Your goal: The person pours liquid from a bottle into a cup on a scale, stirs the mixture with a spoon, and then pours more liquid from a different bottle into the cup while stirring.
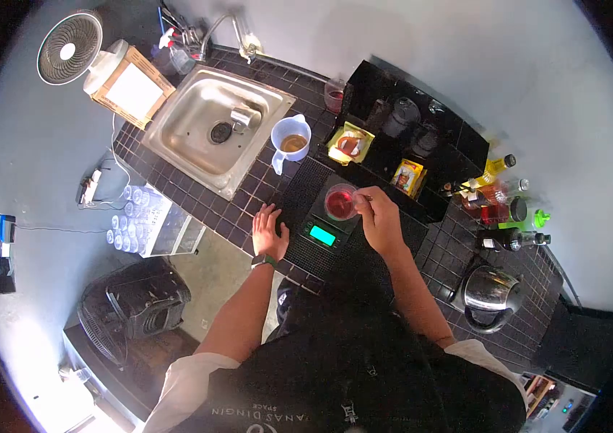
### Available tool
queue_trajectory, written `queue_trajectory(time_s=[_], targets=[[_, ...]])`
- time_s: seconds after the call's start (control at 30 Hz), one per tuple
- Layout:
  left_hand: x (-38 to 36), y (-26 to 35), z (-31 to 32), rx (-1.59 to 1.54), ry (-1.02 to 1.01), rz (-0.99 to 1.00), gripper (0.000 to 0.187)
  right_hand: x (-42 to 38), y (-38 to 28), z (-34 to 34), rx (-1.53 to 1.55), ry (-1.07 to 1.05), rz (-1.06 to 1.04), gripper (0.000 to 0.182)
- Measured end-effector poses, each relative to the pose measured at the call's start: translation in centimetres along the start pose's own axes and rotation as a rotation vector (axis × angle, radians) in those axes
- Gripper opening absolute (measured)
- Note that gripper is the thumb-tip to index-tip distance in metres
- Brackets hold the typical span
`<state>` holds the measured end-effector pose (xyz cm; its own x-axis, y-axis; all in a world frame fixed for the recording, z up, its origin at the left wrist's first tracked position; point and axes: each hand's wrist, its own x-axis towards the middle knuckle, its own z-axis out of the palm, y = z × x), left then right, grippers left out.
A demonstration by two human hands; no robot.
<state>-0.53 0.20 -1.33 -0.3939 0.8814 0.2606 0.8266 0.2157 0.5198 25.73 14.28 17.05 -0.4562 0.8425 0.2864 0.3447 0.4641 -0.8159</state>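
My left hand (269, 234) lies with fingers spread on the black mat at the counter's front edge, holding nothing. The fingers of my right hand (380, 220) are closed at the right side of a clear cup (332, 209) with red liquid in it. This cup stands on, or close over, a black kitchen scale (306, 232) with a lit green display, left of my right hand. Beyond my left hand is a translucent measuring jug (283, 132) holding a brownish liquid.
A steel sink (169, 108) with a metal cup (246, 117) in it is at the left. Behind the scale stands a black shelf (458, 137) with yellow packets (409, 177) and glassware. Several bottles (498, 167) and an electric kettle (493, 290) line the right side.
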Motion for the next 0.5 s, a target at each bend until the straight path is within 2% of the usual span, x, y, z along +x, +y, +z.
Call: queue_trajectory(time_s=[0.13,0.27,0.33,0.5], targets=[[0.0,0.1,-0.1,-0.003,-0.018,-0.009,0.044,0.6,-0.9,0.4,0.078,-0.074,0.067,0.009],[0.1,0.3,-0.3,-0.004,-0.001,0.002,0.044,0.9,-1.3,0.4,-0.006,-0.042,0.078,0.009],[0.1,0.3,-0.3,-0.005,-0.006,0.000,0.043,1.1,-0.6,0.6,-0.046,0.030,-0.018,0.010],[0.2,0.5,-0.4,0.001,-0.001,-0.008,0.043,0.7,-0.1,1.1,0.026,-0.033,0.031,0.010]])
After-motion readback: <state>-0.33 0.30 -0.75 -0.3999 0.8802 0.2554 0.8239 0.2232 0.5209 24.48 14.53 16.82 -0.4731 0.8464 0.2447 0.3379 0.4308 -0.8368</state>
